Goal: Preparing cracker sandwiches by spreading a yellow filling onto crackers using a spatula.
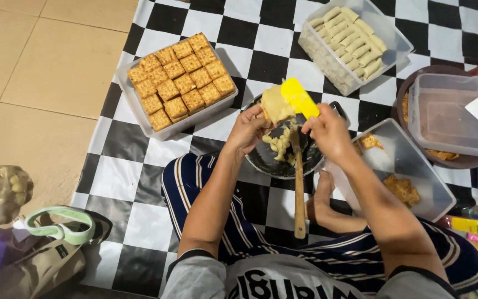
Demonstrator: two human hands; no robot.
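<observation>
Where the legs are folded under striped trousers, a dark pan (283,160) is seen resting on the checked mat (139,182) just ahead of the knees, so that both hands work directly over it. A wooden-handled utensil (299,194) is left leaning in the pan, its handle pointing back toward the body. The left hand (247,130) is curled under a cracker topped with pale filling (275,104), held flat, apparently so nothing slides off. The right hand (327,133) is closed on a yellow spatula (300,97), whose blade is laid against the filling from the right. Lumps of the same filling lie in the pan below. To the right, a clear tray (416,171) holds a few crackers. Farther off, a tub of square crackers (178,83) stands at the left and a tub of pale rolls (349,39) at the far right.
</observation>
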